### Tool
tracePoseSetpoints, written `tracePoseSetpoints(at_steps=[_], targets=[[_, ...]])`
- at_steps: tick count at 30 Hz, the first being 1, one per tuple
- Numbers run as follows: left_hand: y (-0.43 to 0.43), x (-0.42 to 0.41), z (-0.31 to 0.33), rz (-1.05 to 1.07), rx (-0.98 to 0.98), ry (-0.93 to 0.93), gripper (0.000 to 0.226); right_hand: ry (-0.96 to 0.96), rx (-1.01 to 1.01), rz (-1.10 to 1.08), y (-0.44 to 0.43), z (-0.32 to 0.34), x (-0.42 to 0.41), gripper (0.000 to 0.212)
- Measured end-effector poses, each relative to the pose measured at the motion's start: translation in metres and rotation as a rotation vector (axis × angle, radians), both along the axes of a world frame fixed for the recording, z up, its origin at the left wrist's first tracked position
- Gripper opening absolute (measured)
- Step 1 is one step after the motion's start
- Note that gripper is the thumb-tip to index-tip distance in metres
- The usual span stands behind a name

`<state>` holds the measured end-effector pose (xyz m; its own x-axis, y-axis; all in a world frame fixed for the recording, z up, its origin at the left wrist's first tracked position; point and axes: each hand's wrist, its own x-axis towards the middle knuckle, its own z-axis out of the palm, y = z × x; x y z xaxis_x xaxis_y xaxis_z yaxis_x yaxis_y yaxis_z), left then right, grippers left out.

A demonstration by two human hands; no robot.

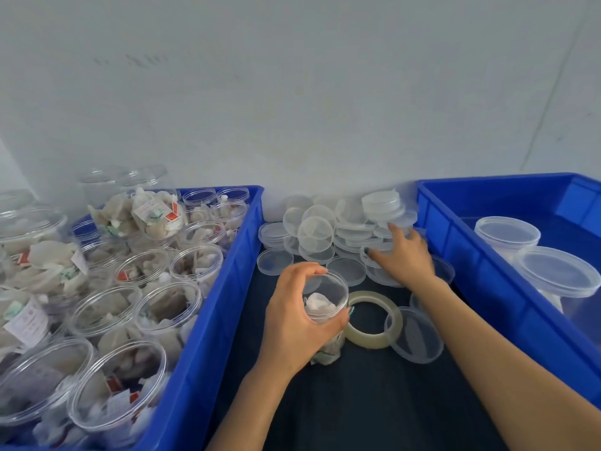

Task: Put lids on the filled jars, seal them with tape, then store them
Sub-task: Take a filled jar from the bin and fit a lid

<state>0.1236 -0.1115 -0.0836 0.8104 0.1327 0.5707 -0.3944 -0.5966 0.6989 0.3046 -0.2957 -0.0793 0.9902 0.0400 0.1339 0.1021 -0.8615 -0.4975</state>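
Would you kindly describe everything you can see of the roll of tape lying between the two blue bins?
The tape roll is a wide ring of clear, slightly yellowish tape with a large open centre. It lies flat on the dark surface. A loose clear lid overlaps its right side. On its left it sits close against the jar that the left hand grips. No free tape end can be made out.

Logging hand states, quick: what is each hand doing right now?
Left hand: grips the filled jar near its rim.
Right hand: open, fingers touching the pile of lids.
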Motion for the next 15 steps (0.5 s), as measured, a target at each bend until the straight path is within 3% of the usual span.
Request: tracePoseSetpoints(at_steps=[5,9,15], targets=[[0.002,0.001,-0.001,0.0,-0.014,-0.003,0.066,-0.012,-0.12,-0.027,0.009,-0.014,0.009,0.085],[0.006,0.001,-0.003,-0.012,-0.057,0.014,0.07,-0.003,-0.083,-0.063,0.012,-0.017,0.003,0.085],[0.005,0.001,-0.008,-0.038,-0.199,0.016,0.072,-0.212,0.037,-0.084,0.008,-0.016,-0.037,0.086]])
